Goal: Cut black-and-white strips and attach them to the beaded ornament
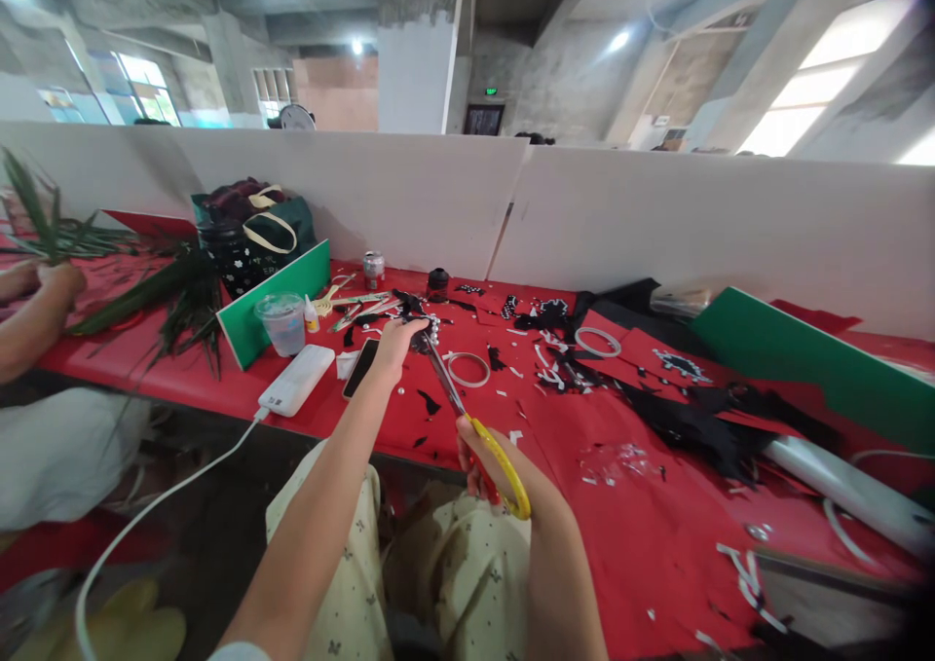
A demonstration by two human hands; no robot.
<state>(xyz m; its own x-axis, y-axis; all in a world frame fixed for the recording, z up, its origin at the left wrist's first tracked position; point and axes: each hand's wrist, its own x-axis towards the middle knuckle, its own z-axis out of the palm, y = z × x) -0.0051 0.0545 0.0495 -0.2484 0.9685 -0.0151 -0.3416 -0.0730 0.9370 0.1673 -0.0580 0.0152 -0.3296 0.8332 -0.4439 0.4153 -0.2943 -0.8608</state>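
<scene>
The right hand [478, 461] is closed around the handles of the scissors [451, 385], its forearm entering from 5 o'clock. The left hand [400, 344], at 11 o'clock from the right hand, is extended, fingertips pinching the black piece [420, 343] beside the blade tips. The red table [541, 427] carries a phone [360, 369] at 8 o'clock from the left hand and a ring [471, 385] at 4 o'clock. Beyond stand a white partition [620, 213] and a concrete column [415, 67]. The scissors have yellow-and-red handles and metal blades directed toward 11 o'clock; white beads border the black piece.
</scene>
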